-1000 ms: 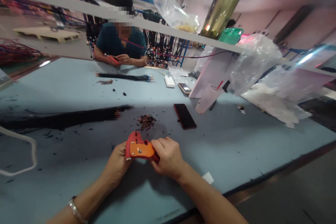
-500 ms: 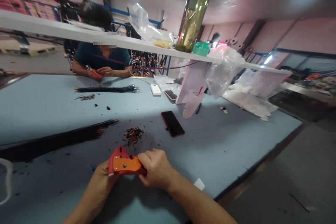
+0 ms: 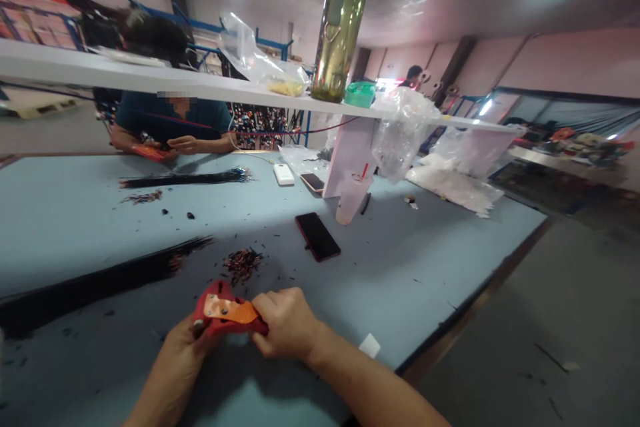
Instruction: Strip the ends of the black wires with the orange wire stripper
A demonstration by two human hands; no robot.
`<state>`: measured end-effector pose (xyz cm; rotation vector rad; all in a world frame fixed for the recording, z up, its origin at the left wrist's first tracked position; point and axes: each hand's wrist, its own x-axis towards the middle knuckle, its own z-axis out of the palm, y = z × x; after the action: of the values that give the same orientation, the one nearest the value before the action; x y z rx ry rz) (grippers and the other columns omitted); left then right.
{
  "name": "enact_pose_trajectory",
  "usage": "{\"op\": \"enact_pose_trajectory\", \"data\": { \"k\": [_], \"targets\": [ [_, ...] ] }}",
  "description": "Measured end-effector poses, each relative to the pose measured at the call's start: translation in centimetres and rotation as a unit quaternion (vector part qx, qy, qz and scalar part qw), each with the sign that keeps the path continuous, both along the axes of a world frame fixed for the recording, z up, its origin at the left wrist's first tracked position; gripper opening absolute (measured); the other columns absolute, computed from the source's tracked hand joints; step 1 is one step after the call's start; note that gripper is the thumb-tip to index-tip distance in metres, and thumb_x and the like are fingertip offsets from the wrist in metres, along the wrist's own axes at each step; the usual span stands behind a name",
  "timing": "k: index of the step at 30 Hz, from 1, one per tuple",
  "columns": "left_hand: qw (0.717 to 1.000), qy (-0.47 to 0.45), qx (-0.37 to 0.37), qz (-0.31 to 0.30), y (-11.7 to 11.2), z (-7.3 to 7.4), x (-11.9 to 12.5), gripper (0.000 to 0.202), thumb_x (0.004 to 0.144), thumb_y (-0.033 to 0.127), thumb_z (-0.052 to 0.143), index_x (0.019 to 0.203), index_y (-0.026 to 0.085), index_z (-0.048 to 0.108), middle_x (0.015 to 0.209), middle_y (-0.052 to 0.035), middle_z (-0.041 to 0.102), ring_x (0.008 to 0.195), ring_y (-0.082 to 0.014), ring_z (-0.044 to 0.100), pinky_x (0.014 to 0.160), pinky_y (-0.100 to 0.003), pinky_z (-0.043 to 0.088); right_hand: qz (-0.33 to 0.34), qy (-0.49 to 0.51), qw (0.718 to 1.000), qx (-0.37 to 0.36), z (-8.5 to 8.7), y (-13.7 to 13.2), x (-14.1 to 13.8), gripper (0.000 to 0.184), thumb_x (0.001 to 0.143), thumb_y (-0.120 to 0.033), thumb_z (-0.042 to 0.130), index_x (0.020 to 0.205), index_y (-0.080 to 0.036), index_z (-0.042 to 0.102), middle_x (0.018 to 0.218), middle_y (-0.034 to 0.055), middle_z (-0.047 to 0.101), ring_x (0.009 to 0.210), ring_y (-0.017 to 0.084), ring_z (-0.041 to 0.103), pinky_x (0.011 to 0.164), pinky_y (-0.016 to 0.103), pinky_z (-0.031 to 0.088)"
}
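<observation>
A red and orange wire stripper (image 3: 226, 310) is held low over the near part of the table. Its handle end sits in my right hand (image 3: 285, 321), whose fingers are wrapped around it. At the jaw end my left hand (image 3: 181, 341) is closed against the tool, most of its fingers hidden behind it. Whether a wire lies in the jaws I cannot make out. Just beyond the tool is a pile of short stripped insulation bits (image 3: 242, 264). A long bundle of black wires (image 3: 100, 283) lies to the left, its copper-coloured ends toward the pile.
A black phone (image 3: 318, 237) and a plastic cup with a straw (image 3: 353, 199) stand right of the pile. Over the table runs a white shelf (image 3: 220, 85) carrying a green bottle (image 3: 341, 33). Across from me a co-worker (image 3: 173, 123) holds a red tool near another wire bundle (image 3: 187, 178).
The whole view has shifted, so most things appear further left. The wire stripper has tilted a little in my hands. The co-worker's hands and red tool have moved slightly.
</observation>
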<state>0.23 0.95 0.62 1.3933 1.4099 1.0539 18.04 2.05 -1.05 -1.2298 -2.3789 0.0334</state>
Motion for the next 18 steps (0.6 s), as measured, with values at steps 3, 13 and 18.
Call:
{"op": "enact_pose_trajectory", "data": {
  "k": [3,13,18],
  "targets": [
    [1.0,-0.016,0.011,0.02,-0.3,0.4,0.0,0.047,0.069,0.06,0.062,0.08,0.016,0.07,0.072,-0.0042,0.07,0.067,-0.0214,0.062,0.062,-0.027,0.051,-0.016,0.094,0.995,-0.011,1.0,-0.3,0.5,0.025,0.067,-0.031,0.056,0.089,-0.019,0.058,0.078,0.0053,0.067,0.069,0.021,0.061,0.067,0.032,0.045],
    [0.974,0.153,0.107,0.127,-0.4,0.1,-0.7,0.026,0.077,0.043,0.054,0.078,0.02,0.067,0.069,0.001,0.069,0.066,-0.0159,0.063,0.063,-0.022,0.049,-0.047,0.593,0.753,-0.281,1.3,-0.2,3.7,0.028,0.074,-0.035,0.064,0.094,-0.018,0.059,0.081,0.0029,0.062,0.071,0.018,0.061,0.066,0.032,0.051],
    [0.973,0.166,0.105,0.118,-0.4,0.2,-0.5,0.028,0.079,0.042,0.051,0.08,0.02,0.068,0.067,0.0017,0.068,0.062,-0.0157,0.061,0.059,-0.023,0.048,-0.037,0.607,0.725,-0.323,1.2,-0.3,3.8,0.027,0.072,-0.032,0.066,0.093,-0.017,0.061,0.08,0.0034,0.063,0.069,0.018,0.063,0.067,0.033,0.052]
  ]
}}
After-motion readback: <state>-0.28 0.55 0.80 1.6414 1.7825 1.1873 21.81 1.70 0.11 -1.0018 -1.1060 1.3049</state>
